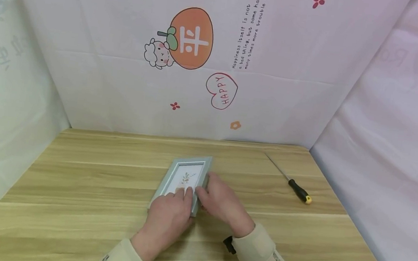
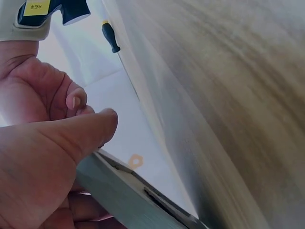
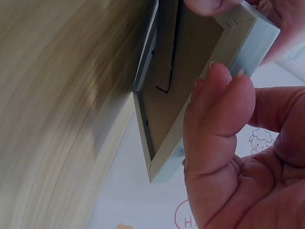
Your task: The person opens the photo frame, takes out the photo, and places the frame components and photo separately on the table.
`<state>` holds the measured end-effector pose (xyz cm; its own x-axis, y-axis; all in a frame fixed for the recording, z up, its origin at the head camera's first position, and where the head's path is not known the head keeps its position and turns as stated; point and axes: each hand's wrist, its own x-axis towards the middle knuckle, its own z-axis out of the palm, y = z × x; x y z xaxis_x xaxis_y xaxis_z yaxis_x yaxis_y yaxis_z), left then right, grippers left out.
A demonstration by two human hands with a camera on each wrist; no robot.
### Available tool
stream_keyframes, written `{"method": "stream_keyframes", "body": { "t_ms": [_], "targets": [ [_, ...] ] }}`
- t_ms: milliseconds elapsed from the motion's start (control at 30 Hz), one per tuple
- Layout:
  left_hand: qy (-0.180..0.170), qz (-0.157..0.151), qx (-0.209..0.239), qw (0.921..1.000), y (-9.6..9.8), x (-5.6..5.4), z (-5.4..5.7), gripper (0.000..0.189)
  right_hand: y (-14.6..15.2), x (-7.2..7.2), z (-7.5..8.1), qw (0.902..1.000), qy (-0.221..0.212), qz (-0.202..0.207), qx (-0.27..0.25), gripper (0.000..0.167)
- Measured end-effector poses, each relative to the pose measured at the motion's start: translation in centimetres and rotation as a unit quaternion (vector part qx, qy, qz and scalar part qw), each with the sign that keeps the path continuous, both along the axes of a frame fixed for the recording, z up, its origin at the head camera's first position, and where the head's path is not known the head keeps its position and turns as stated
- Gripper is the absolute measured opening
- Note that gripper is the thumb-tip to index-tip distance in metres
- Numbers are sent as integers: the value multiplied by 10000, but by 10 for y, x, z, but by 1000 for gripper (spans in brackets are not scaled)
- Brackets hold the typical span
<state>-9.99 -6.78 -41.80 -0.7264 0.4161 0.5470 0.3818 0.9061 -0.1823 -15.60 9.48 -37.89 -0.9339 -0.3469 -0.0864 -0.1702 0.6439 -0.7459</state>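
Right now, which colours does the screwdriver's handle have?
The handle is black with a yellow end; the head view shows it best.

Bright, diffuse light in the head view; dimmer, contrastier wrist views.
Faint, soft-edged shadows gather below the bare left hand (image 1: 169, 217) and bare right hand (image 1: 222, 198) on the yellowish-brown wood-grain tabletop (image 1: 84, 185). The creased white cloth right wall (image 1: 413, 148) takes a pink cast. From the left wrist, the near tabletop looks smeared and the background washed out. From the right wrist, shade fills the brown back of the pale grey-blue rectangular picture frame (image 3: 193, 71), with a darker patch on the wood beside it.
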Motion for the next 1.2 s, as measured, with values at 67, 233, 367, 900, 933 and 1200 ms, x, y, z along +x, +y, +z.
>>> {"method": "stream_keyframes", "body": {
  "t_ms": [67,233,367,900,933,1200],
  "targets": [
    [34,69,6,10000,1,1,0,65,-2,1,1,10000,-1,-46,53,49],
    [208,226,-46,9995,2,2,0,49,-6,3,2,9998,56,-82,167,47],
    [460,283,-147,9984,1,3,-1,35,-9,4,2,9998,63,-97,186,50],
    [448,270,134,9985,-11,4,4,39,-11,8,11,10000,21,-40,60,62],
    [404,268,167,9987,-12,5,5,40,-10,8,11,10000,32,-53,76,63],
    [218,220,380,9988,-21,7,15,43,-9,7,9,9996,57,-88,255,65]
  ]
}}
